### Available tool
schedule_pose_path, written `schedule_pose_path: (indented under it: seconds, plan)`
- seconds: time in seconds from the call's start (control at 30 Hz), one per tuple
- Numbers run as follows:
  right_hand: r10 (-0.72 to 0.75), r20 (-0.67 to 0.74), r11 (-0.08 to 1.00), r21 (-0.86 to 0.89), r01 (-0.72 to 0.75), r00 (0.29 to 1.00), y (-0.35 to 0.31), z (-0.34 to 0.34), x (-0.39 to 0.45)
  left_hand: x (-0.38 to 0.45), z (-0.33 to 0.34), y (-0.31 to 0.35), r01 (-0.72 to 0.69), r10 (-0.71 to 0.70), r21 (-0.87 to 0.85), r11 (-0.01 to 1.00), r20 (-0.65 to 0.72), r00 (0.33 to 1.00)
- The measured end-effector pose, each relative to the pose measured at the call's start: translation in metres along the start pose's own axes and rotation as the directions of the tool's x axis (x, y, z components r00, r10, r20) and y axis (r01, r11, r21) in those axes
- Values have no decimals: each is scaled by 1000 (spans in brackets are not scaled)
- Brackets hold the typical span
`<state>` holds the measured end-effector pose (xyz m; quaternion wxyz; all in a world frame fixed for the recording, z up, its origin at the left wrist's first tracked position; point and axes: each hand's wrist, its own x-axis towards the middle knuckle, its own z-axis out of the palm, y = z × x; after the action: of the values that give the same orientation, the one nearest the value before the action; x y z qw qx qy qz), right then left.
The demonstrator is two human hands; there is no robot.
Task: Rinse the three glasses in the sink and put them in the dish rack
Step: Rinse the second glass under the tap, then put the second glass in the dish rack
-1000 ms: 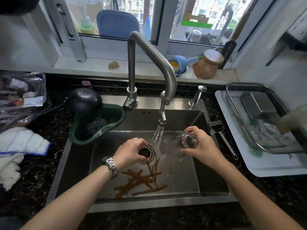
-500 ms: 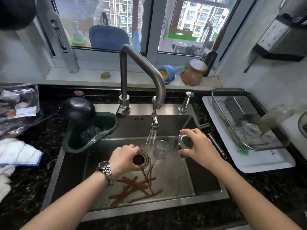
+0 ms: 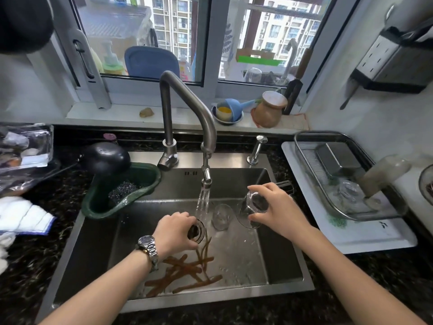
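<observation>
Water runs from the faucet [image 3: 187, 102] into the steel sink [image 3: 281, 266]. My left hand [image 3: 173, 233] grips a ribbed glass [image 3: 196, 232], dark inside, right under the stream. My right hand [image 3: 278, 212] holds a clear glass [image 3: 256, 202] tilted on its side, right of the stream and above the sink floor. A third small clear glass [image 3: 221, 218] stands in the sink between my hands. The dish rack [image 3: 309, 160] sits on the counter to the right and holds a clear glass [image 3: 349, 191] and a metal container [image 3: 335, 158].
Brown streaks [image 3: 185, 270] lie on the sink floor below my left hand. A green corner basket [image 3: 150, 174] with a scourer hangs at the sink's back left, a black pan [image 3: 105, 157] behind it. A white tray [image 3: 365, 235] lies under the rack. Cloths [image 3: 21, 216] lie left.
My right hand has carried its glass a little right, away from the stream, leaving the small glass standing alone. My left hand stays under the water. The camera view has shifted.
</observation>
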<state>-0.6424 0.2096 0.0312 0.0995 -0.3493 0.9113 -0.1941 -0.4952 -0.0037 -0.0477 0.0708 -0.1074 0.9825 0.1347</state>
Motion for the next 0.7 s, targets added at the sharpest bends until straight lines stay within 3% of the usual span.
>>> schedule_pose_path:
  seconds: [0.33, 0.7]
  plan:
    - [-57, 37, 997, 53, 55, 998, 34, -14, 2, 15, 4, 54, 42, -43, 16, 999, 81, 996]
    - [-155, 103, 984, 99, 145, 983, 69, -32, 7, 49, 2, 107, 113, -115, 34, 993, 69, 991]
